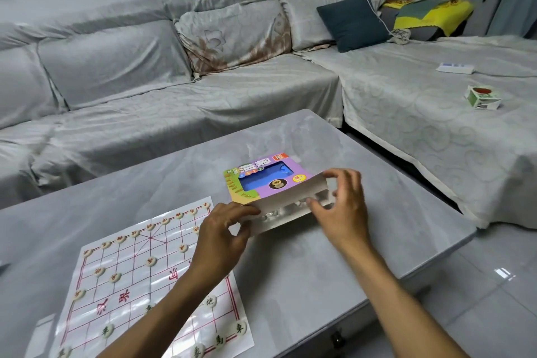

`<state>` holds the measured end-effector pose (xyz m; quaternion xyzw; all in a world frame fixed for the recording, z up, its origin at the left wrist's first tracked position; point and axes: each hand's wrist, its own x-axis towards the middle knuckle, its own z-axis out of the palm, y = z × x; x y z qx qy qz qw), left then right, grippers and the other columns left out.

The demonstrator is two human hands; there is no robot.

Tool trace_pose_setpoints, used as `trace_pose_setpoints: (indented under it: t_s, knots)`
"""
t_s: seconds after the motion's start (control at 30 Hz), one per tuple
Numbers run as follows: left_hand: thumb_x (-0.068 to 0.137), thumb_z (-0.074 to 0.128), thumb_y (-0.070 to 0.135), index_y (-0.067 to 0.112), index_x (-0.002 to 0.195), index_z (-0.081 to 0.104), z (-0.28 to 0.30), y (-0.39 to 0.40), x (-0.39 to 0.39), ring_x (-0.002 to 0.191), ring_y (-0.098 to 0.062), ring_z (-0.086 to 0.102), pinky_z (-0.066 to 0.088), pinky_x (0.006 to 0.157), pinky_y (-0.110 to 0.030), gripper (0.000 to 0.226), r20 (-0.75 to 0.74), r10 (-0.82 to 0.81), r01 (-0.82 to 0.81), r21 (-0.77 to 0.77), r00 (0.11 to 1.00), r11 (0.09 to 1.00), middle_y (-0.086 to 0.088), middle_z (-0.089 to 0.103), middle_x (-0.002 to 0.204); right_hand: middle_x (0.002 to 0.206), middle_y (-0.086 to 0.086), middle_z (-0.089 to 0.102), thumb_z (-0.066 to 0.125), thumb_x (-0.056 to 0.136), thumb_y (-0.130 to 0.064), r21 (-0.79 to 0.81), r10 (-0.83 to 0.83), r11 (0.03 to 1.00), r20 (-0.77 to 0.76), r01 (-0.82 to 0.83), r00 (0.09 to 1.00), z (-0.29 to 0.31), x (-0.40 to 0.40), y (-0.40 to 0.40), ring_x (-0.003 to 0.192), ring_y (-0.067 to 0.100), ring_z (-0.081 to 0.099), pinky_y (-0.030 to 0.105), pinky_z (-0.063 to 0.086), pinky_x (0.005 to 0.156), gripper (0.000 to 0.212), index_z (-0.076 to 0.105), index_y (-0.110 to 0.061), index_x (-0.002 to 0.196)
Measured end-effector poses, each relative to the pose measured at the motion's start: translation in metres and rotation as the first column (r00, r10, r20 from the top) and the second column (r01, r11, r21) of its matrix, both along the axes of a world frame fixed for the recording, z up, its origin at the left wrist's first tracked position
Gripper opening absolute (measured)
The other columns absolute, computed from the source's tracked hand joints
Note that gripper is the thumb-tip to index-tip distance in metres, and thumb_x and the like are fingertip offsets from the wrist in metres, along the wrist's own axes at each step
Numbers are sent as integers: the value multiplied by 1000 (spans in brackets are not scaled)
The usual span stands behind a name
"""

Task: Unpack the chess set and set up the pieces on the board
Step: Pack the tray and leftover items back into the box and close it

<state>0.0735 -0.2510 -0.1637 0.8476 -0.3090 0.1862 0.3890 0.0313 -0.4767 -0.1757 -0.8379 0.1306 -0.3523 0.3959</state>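
Note:
A purple chess box [263,183] with a blue window lies on the grey table [319,270], its near end flap open. My left hand [223,234] pinches the flap's left corner. My right hand [341,206] grips the right side of the open end, fingers curled at the opening. Something small shows inside the opening, blurred. A white paper board [151,279] with red lines lies at the lower left. Several round cream pieces [151,261] stand on its points, red-marked at the far side and green-marked near me; my left forearm hides part of the board.
A grey covered corner sofa [180,90] runs behind and to the right of the table. A dark blue cushion [353,22], a small carton [482,97] and a white flat item [454,68] lie on it. Tiled floor shows at the lower right.

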Motion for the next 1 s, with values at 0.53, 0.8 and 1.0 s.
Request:
trace_pose_setpoints:
  t_s: [0.53,0.8,1.0]
  knots:
    - [82,73,25,36,88,74,14,20,0,79,-13,61,53,62,-27,13,-429,122,-267,-296,895,917,19,67,98,118,-7,57,66,82,11,653,435,639,128,-406,891,13,12,5,73,17,63,28,57,57,23,70,-4,98]
    - [74,49,24,25,122,65,25,42,14,89,-27,69,57,71,-33,51,-663,-249,-172,-502,706,847,-9,65,121,105,4,72,40,81,15,798,485,383,254,-465,837,34,14,2,65,22,59,34,59,62,46,69,-8,109]
    - [76,52,10,12,126,61,29,36,13,112,-31,62,55,91,-41,51,-608,-438,-150,-680,662,718,-3,61,130,102,-1,71,55,87,15,752,428,480,249,-452,869,35,15,8,56,21,59,32,59,57,30,68,-10,98]
